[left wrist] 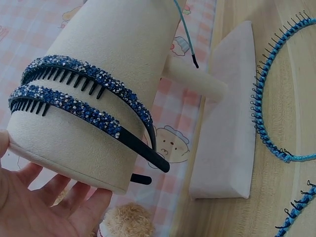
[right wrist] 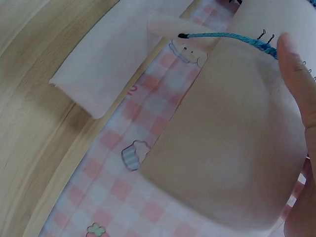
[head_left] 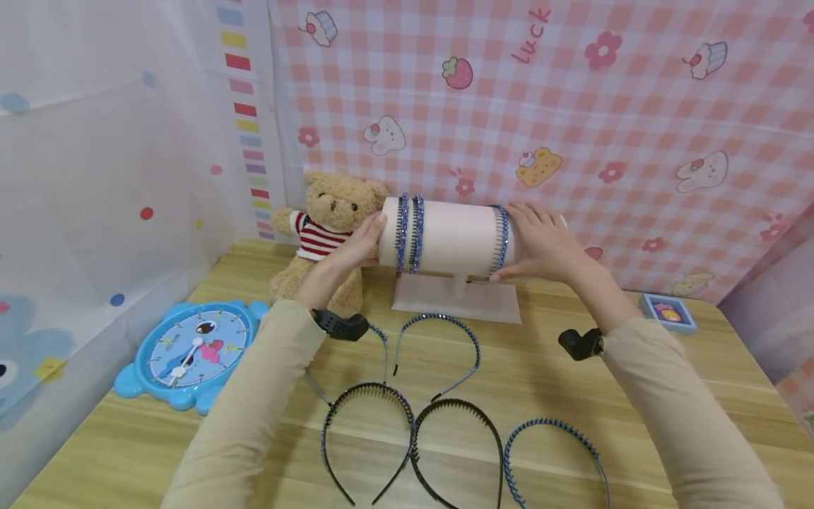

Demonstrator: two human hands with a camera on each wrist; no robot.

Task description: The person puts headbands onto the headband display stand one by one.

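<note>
A pale headband display stand with a thick horizontal roll stands at the back of the table. Two headbands with blue glitter sit side by side near its left end; in the left wrist view the outer glitter headband shows its comb teeth. My left hand holds the roll's left end, fingers spread at its rim. Toward the right end sits a braided blue headband. My right hand grips this headband against the roll, thumb low in front and fingers above. The right wrist view hides most of those fingers.
Several headbands lie on the wooden table in front, among them a black toothed headband and a blue headband. A teddy bear sits left of the stand. A blue clock lies at left, a small blue box at right.
</note>
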